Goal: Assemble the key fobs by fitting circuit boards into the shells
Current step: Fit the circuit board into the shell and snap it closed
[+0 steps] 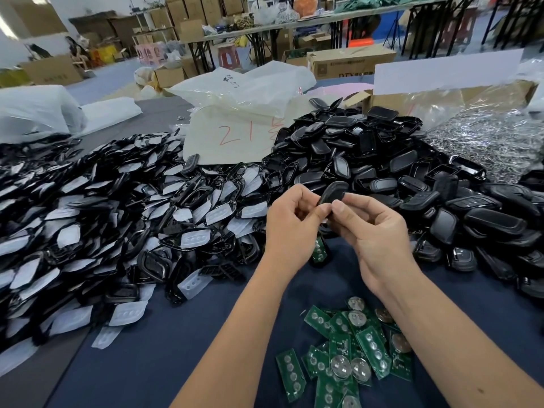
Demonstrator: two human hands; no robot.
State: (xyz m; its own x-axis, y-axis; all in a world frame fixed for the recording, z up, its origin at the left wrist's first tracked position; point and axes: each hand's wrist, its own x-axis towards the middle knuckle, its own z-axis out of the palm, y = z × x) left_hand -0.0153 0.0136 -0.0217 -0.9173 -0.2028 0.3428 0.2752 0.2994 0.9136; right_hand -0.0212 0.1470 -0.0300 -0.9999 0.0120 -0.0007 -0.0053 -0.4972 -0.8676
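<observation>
Both hands meet above the dark blue table (164,348) and hold one black key fob shell (332,194). My left hand (290,222) pinches its lower end with curled fingers. My right hand (374,231) grips it from the right with thumb and fingers. A green circuit board (318,249) shows just below the hands, partly hidden by them; whether a hand holds it I cannot tell. A loose heap of green circuit boards (347,348) with round silver batteries lies near the front edge between my forearms.
A large pile of black shell frames with white rubber pads (117,216) covers the left. A heap of black shell halves (382,160) rises behind and right. White plastic bags (235,125), a bag of metal parts (485,136) and cardboard boxes stand behind.
</observation>
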